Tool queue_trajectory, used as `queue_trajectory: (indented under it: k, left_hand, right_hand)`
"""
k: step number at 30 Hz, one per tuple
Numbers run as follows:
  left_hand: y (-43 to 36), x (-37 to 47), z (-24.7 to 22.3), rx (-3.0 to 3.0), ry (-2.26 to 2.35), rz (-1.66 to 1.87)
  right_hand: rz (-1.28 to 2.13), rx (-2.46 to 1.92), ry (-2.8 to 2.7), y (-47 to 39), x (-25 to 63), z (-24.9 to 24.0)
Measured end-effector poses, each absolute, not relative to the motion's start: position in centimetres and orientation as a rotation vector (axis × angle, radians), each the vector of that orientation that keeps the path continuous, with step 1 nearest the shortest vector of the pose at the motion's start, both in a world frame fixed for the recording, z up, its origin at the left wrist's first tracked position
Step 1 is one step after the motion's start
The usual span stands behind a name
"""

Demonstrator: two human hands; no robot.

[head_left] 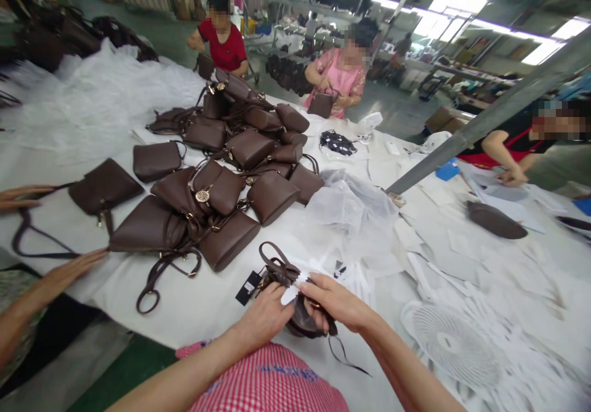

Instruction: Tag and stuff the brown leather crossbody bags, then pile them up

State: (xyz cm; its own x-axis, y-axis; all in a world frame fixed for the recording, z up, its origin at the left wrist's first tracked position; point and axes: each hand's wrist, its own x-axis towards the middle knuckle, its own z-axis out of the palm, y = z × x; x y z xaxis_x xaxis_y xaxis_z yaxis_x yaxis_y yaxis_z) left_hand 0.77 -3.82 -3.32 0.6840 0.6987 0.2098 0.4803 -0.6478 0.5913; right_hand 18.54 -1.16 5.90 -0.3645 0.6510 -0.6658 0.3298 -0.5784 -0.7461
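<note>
Close to my body, a small dark brown handbag (305, 321) lies under my hands, with its looped strap (275, 255) standing up on the far side. My left hand (268, 310) is closed on the bag's left part. A white strip (293, 290) crosses the strap between my hands. The thumb of my right hand (335, 301) presses on this strip, and its other fingers curl down by the bag's right side, partly hidden. A black tag (249, 287) with a white label hangs left of the bag. A thin dark cord (346, 359) trails at the right.
A heap of brown handbags (249, 147) covers the table's left and middle. Clear plastic wrap (353, 212) and a white fan (447, 341) lie to the right. A metal pole (489, 113) slants across. A co-worker's hands (78, 267) reach in from the left; people work opposite.
</note>
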Motion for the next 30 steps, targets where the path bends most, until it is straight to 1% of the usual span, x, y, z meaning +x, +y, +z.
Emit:
queue_trajectory:
  k: [2,5,9,13,18,21,25,27,30]
  left_hand:
    - [-3.4,1.7,-4.0,2.329,0.897,0.559]
    - [-2.8,2.8,-4.5,2.223,0.807,0.513]
    - [-2.6,3.1,-4.4,2.234,0.686,0.519]
    - [-2.9,2.7,-4.0,2.333,0.727,0.524]
    - [-3.4,2.9,-4.1,2.586,0.752,0.208]
    - [-4.2,3.3,-5.4,2.576,0.817,0.159]
    - [-5.3,3.5,-7.5,2.477,0.877,0.173]
    - [-5.5,3.7,-7.8,2.5,0.921,0.129]
    - [-5.1,4.2,-7.1,2.6,0.898,-0.023]
  right_hand:
    - [2.14,-1.588,-1.157,-2.5,18.3,5.1]
    - [2.131,-1.512,-1.101,-4.2,18.4,3.6]
    - [1.853,-1.501,-1.347,-4.9,19.3,2.4]
    - [1.662,-1.564,-1.592,-4.2,19.9,2.0]
    - [1.336,-1.778,-1.797,-3.2,19.6,0.8]
    - [1.212,-1.763,-1.99,-3.3,19.5,0.5]
    - [1.185,-1.49,-2.235,-4.2,19.3,0.6]
    - [1.217,-1.479,-2.314,-4.6,19.1,0.3]
    - [1.214,-1.588,-2.466,-4.9,19.1,-0.6]
